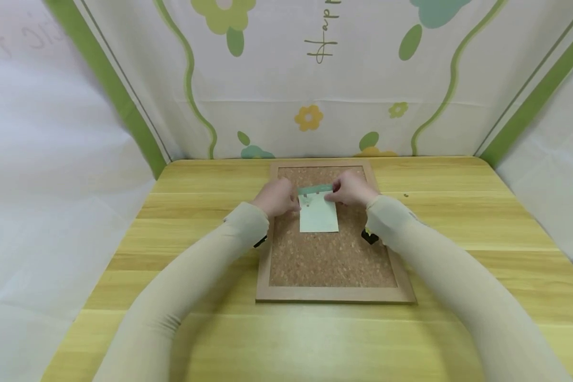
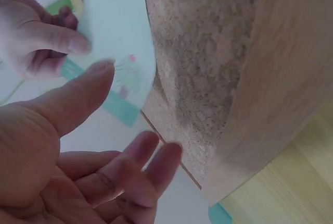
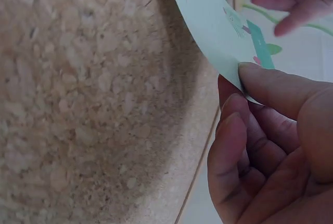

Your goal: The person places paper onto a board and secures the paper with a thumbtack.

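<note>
A pale mint note sheet (image 1: pixel 319 218) with a darker green strip along its top and small drawings is over the upper part of a wood-framed cork board (image 1: pixel 331 262). At the sheet's upper right corner, my right hand (image 1: pixel 352 189) pinches the paper between thumb and fingers. My left hand (image 1: pixel 276 196) is beside the upper left edge, its thumb and fingers spread apart. In the left wrist view, the left thumb overlaps the sheet (image 2: pixel 117 21); I cannot tell whether it touches. The sheet (image 3: pixel 200 15) bends up off the cork near the right hand.
The board lies on a yellow wood-grain table (image 1: pixel 286 339), its far edge near a white printed cloth (image 1: pixel 267 122) with flowers. White cloth also hangs at both sides. A small dark speck (image 1: pixel 406 195) is right of the board.
</note>
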Demonstrator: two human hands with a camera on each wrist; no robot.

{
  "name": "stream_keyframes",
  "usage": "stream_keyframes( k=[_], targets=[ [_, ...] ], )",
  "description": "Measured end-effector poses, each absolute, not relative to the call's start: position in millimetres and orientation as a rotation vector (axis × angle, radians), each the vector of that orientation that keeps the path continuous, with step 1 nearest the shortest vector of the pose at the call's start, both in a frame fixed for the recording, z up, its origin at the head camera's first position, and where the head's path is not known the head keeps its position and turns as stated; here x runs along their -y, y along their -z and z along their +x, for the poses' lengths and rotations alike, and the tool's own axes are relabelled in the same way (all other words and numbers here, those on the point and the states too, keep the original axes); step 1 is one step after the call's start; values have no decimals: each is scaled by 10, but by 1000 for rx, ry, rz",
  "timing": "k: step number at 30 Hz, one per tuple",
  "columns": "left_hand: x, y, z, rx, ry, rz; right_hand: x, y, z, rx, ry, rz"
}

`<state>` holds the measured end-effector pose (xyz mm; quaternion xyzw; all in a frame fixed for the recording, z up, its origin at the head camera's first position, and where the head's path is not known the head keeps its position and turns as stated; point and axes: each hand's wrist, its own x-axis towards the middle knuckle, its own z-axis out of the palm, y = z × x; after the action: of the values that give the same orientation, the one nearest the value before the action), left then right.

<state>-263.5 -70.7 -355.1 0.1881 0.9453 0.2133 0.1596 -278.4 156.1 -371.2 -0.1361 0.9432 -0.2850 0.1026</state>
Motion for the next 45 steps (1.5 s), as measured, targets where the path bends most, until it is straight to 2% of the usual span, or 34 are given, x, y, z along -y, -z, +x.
stream_keyframes(
  k=[15, 31, 37, 45],
  targets=[
    [684, 3674, -2671, -2659, -102, 767, -1442, 3771, -2863, -2780, 714, -356],
    [632, 3680, -2602, -2615, 102, 659, -1504, 3802, -2852, -2785, 738, -323],
    [615, 3666, -2584, -2586, 42, 608, -1815, 3593, -2871, -2911, 753, -447],
    [631, 3705, -2651, -2569, 41, 563, -2547, 3184, -2869, -3035, 750, -346]
  ],
)
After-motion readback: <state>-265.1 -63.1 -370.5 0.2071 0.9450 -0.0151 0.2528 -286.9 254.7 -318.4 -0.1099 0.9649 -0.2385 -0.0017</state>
